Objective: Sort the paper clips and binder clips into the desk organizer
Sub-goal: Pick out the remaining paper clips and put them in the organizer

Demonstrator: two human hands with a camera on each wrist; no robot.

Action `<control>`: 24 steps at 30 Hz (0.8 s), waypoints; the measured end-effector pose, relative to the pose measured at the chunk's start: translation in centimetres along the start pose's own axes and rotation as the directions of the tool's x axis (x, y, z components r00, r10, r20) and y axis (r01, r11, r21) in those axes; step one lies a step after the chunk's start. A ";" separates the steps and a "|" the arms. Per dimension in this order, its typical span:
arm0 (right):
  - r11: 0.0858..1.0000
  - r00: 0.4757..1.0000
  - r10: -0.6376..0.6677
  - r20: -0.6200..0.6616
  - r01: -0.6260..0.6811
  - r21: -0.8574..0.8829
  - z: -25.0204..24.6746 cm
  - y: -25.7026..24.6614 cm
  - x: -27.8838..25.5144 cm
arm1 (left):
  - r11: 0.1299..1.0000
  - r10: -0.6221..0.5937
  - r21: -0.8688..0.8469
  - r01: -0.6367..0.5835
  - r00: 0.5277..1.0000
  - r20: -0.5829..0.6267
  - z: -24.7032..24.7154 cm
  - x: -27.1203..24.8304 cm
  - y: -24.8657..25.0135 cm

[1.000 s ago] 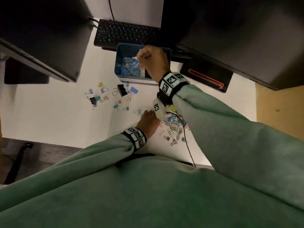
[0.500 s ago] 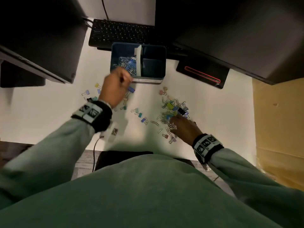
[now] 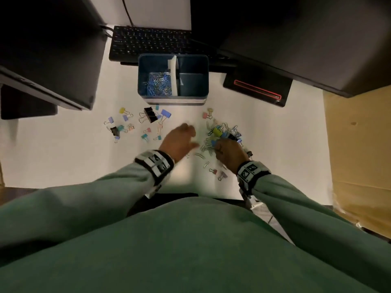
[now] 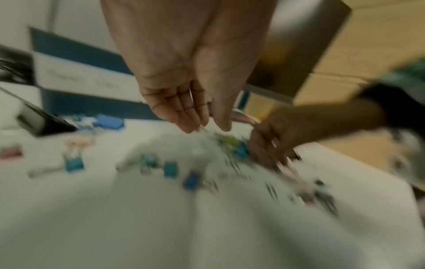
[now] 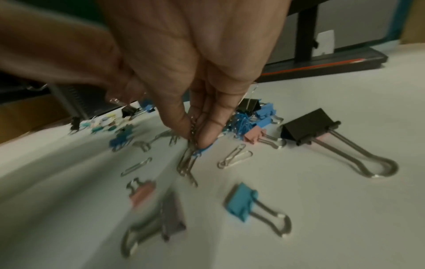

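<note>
The blue desk organizer [image 3: 204, 81] stands behind the clips; its left compartment holds paper clips [image 3: 158, 84] and its right one shows nothing. Coloured binder clips [image 3: 148, 118] lie scattered front left of it. A mixed pile [image 3: 224, 132] of paper and binder clips lies front right. At the pile's near edge, my right hand [image 3: 220, 148] [image 5: 195, 138] pinches a small bunch of silver paper clips [image 5: 187, 162] between thumb and fingers, just off the table. My left hand [image 3: 182, 138] [image 4: 207, 127] hovers left of the pile, fingers relaxed, holding nothing that I can make out.
A black keyboard [image 3: 152, 42] lies behind the organizer. A monitor base with a red stripe [image 3: 257, 89] sits to its right, and dark monitors overhang both sides. Brown cardboard [image 3: 359, 144] borders the table's right edge. A large black binder clip [image 5: 308, 127] lies by my right hand.
My right hand came back from over the organizer to the pile and now pinches paper clips. My left hand went up to the organizer's front, then swung down and right beside the pile.
</note>
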State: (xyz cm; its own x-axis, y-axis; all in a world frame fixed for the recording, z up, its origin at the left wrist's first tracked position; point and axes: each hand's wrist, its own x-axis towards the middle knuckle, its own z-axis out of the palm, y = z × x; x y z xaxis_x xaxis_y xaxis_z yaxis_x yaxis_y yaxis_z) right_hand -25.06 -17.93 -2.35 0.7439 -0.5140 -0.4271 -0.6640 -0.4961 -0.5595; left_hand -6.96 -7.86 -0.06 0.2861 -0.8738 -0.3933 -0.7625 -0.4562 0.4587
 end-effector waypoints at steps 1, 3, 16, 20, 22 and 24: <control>0.999 1.000 0.004 -0.015 -0.003 0.042 -0.4 0.2 0.1 | 0.999 0.003 0.038 -0.006 0.998 0.069 1.5 -0.5 0.5; 0.994 0.999 0.031 -0.040 -0.027 0.101 -1.3 0.5 0.3 | 0.995 0.035 0.093 -0.043 0.996 0.084 3.6 -0.6 1.3; 0.831 0.983 -0.052 -0.176 0.141 0.538 -9.3 -12.3 10.5 | 0.999 0.049 -0.007 -0.049 0.997 -0.056 5.3 2.2 1.8; 0.908 0.963 -0.080 -0.259 0.177 0.379 -8.7 -16.0 16.1 | 0.994 -0.023 -0.109 0.023 1.000 0.000 5.1 2.1 1.2; 0.954 0.969 -0.129 -0.211 0.180 0.240 -8.2 -16.6 17.6 | 0.987 -0.007 -0.157 0.018 0.998 0.070 4.5 1.8 1.3; 0.977 0.975 -0.168 -0.147 0.185 0.111 -7.9 -16.3 17.9 | 0.973 0.014 -0.229 0.011 0.994 0.110 3.2 1.4 1.4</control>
State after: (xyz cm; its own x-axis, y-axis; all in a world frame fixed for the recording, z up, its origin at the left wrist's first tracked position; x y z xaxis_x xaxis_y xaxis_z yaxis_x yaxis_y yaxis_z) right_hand -1.50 -24.61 4.72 0.8254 -0.5207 -0.2184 -0.5027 -0.5016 -0.7041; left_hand -9.47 -9.15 -2.46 0.2098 -0.8564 -0.4718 -0.6061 -0.4926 0.6245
